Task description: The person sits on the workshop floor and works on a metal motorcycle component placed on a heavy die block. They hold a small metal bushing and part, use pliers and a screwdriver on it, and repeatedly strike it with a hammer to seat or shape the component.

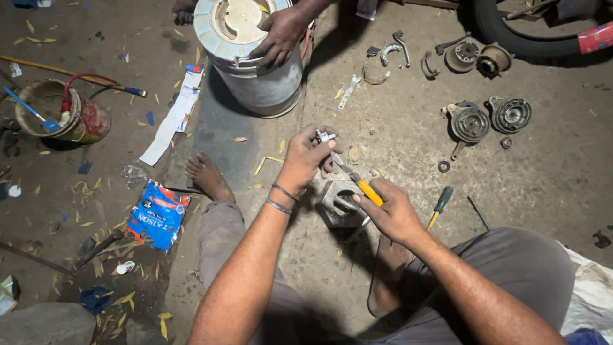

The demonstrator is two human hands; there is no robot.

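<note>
Down on the concrete floor [562,172] the person sits with both bare feet out, and the work is plainly mid-way: the left hand [305,155] is raised over the knees, fingers curled tight and pinching a small metal part [325,136] between thumb and fingertips. The right hand [391,214] is wrapped shut around the yellow handle of a screwdriver [359,181], and the blade runs up and left so its tip meets the small metal part. So that piece sits right in the air between the two hands, just above a grey hexagonal block [340,203] lying on the floor below them.

By my reading a fair bit of stripping is already done: two round finned drum-like pieces [488,118] lie apart to the right, curved brake-shoe shapes [396,51] and a flat bracket [349,91] are scattered further up, and a small ring [443,166] rests alone. A second screwdriver with a green handle [440,206] lies idle beside the right wrist. The small part itself looks unfinished, since the tool is on it.

Across the way another person's hand [281,35] rests flat on the lid of a big metal can [249,54]. Off left, a bucket [64,115] and a blue packet [158,214]
</note>
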